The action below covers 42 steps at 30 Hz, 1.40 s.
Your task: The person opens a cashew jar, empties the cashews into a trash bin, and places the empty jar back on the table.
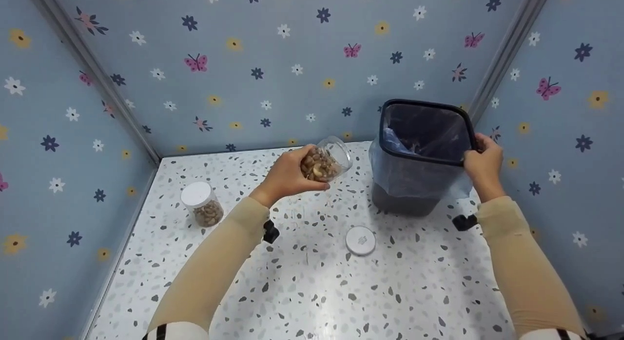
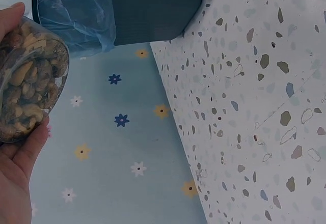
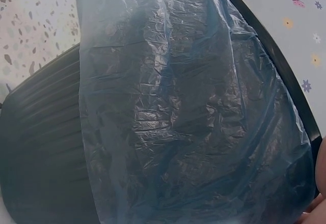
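My left hand (image 1: pixel 291 176) grips a clear jar of mixed nuts (image 1: pixel 319 165), held tilted with its open mouth toward the bin. In the left wrist view the nuts (image 2: pixel 31 81) press against the jar's clear wall, and my thumb and fingers lie around it. My right hand (image 1: pixel 484 163) holds the right side of the rim of a dark waste bin (image 1: pixel 409 206). A translucent blue bin liner (image 3: pixel 168 96) is folded over that rim and hangs down outside. Inside the bin, bunched liner shows; its bottom is hidden.
A white screw lid (image 1: pixel 360 241) lies on the speckled tabletop (image 1: pixel 312 291) in front of the bin. At the left stands a second clear jar (image 1: pixel 208 214) of nuts with a white lid on. Flower-patterned walls (image 1: pixel 273 57) enclose the back and both sides.
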Tool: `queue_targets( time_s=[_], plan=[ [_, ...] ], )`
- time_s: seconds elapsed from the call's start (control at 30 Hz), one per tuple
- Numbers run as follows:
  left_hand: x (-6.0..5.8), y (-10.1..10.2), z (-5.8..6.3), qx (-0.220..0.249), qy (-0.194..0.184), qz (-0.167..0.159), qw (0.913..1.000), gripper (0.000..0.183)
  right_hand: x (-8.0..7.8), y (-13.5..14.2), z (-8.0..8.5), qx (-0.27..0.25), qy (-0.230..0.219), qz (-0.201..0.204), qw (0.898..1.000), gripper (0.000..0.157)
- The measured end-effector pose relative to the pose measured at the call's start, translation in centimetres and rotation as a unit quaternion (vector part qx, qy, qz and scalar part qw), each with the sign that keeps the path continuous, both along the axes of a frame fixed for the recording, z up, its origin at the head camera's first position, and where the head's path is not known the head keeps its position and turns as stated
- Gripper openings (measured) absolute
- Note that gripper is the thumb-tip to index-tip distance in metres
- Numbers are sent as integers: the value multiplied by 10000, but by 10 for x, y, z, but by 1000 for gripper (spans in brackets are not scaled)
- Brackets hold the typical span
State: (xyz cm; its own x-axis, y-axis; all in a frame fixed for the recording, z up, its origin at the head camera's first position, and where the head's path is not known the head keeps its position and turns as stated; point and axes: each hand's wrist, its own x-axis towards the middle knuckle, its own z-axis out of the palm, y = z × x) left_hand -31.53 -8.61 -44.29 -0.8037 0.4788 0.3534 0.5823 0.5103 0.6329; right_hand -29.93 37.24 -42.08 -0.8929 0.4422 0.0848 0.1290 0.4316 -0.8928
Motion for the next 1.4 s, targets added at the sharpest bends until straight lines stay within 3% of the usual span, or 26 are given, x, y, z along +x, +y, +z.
queue_targets(
  time_s=[0.43,0.73,1.4],
  plan=[
    [-9,7,14,-144,122,107,9998,85,-1,1,1,-61,-57,52,10000,67],
    [-16,14,25,-177,203,3,9996,85,0,0,-1,5,13,-18,10000,66],
    [-23,34,46,-162,83,-98,9998,87,1,-1,0,129,194,-66,9997,66]
  ],
)
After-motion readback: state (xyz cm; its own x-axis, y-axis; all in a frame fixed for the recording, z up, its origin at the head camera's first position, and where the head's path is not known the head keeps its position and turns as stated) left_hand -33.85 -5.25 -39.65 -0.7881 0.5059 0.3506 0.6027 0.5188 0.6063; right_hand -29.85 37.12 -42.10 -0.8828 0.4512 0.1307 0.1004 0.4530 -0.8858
